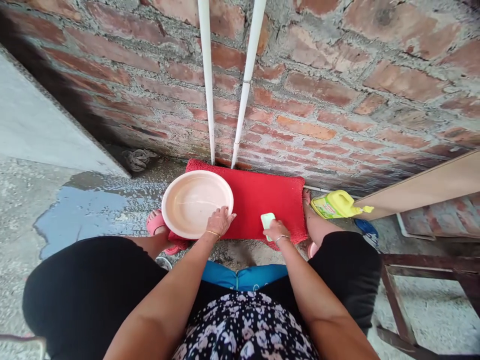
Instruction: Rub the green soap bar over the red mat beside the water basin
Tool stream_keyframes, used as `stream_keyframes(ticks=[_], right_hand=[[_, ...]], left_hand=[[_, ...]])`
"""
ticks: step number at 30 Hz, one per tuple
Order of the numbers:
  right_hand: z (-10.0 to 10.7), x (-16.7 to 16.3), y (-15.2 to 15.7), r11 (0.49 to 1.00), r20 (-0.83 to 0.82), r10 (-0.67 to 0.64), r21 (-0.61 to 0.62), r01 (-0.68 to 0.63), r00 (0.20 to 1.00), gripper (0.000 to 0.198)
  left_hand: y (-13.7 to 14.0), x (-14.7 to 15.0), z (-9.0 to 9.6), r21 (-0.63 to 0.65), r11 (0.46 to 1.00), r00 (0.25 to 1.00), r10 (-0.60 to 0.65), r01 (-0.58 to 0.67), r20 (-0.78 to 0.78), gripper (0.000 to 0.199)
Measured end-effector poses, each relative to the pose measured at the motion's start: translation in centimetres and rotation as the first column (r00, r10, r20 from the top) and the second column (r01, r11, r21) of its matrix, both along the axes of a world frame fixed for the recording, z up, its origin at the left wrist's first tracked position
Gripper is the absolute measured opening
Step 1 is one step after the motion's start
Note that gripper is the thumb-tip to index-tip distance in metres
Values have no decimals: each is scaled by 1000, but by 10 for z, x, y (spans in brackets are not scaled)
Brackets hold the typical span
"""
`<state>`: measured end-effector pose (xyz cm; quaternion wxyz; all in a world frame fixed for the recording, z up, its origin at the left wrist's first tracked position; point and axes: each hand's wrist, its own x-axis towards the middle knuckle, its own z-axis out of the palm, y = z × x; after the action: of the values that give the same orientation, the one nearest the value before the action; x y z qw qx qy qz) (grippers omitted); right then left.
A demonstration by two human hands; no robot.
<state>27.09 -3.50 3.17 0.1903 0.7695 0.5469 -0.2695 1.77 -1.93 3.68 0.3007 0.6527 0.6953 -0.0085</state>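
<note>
A pale pink plastic basin (pixel 198 200) rests on the left part of a red mat (pixel 255 195), with what looks like a little clear water in it. My left hand (pixel 220 222) is on the basin's right front rim, fingers inside and thumb outside. Over the right part of the mat, my right hand (pixel 276 231) grips a pale green block (pixel 267 220) that looks like a bar of soap. Its lower part is covered by my fingers.
A yellow jug (pixel 333 205) lies by the wall on the right, near a blue shoe (pixel 366 230). Two white pipes (pixel 242 100) run down the brick wall. Wet floor (pixel 93 210) spreads at left. A wooden frame (pixel 401 300) stands at right.
</note>
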Motion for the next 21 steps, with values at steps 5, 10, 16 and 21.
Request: stream_keyframes(ticks=[5, 10, 16, 21], right_hand=[[4, 21, 4, 997, 71, -82, 3, 82, 994, 45], [-5, -48, 8, 994, -128, 65, 94, -54, 990, 36], [0, -6, 10, 998, -38, -6, 63, 8, 999, 42], [18, 64, 3, 967, 143, -254, 9, 255, 957, 47]], left_hand=[[0, 3, 1, 2, 1000, 1000, 11, -11, 1, 52], [0, 2, 2, -10, 1000, 1000, 2, -2, -27, 50], [1, 1, 0, -13, 1000, 1000, -1, 1, -27, 51], [1, 4, 1, 13, 1000, 1000, 7, -7, -30, 50]])
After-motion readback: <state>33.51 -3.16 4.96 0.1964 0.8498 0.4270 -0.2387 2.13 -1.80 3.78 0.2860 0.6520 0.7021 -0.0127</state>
